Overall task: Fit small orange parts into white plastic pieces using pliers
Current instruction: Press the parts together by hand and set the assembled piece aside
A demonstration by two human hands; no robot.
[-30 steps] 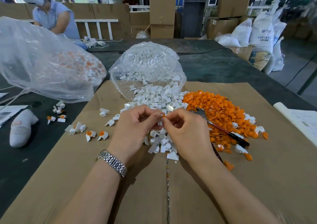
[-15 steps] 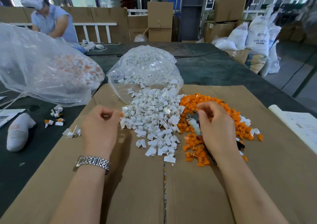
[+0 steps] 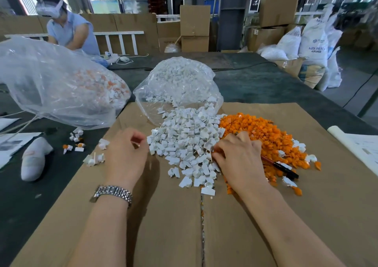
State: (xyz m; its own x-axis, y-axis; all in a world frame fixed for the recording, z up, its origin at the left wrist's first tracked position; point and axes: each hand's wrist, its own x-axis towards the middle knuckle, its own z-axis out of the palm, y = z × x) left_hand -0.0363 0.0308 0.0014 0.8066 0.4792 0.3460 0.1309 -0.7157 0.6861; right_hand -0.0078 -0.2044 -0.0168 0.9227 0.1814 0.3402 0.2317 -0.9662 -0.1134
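Cardboard (image 3: 163,225) holds white pieces (image 3: 184,140) between the loosely curled left hand (image 3: 124,156) and right hand (image 3: 239,160), whose grip is unclear.

Bare cardboard (image 3: 163,225) nearside – piles (image 3: 184,137) beyond

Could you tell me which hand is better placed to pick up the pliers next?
The right hand. It rests directly over the pliers, whose handles poke out beside its wrist on the orange parts. The left hand sits across the white pieces, farther away.
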